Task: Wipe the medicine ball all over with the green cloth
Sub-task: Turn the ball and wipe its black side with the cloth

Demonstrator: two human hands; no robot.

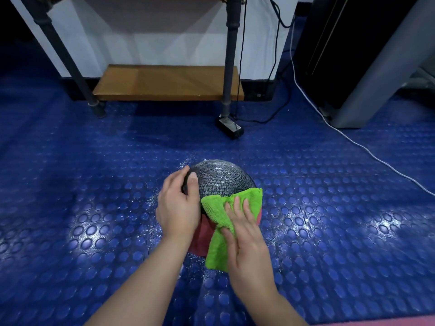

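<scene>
A black and red medicine ball sits on the blue studded floor, its black top speckled with white dust. My left hand grips the ball's left side, thumb on top and fingers curled round the far edge. A bright green cloth drapes over the ball's near right side. My right hand lies flat on the cloth with straight fingers, pressing it against the ball. The ball's red lower part is mostly hidden by both hands and the cloth.
White dust is scattered on the blue floor around the ball. Behind stands a rack with metal legs and a low wooden shelf. A black power adapter, cables and a white cord lie at the right, near a grey machine.
</scene>
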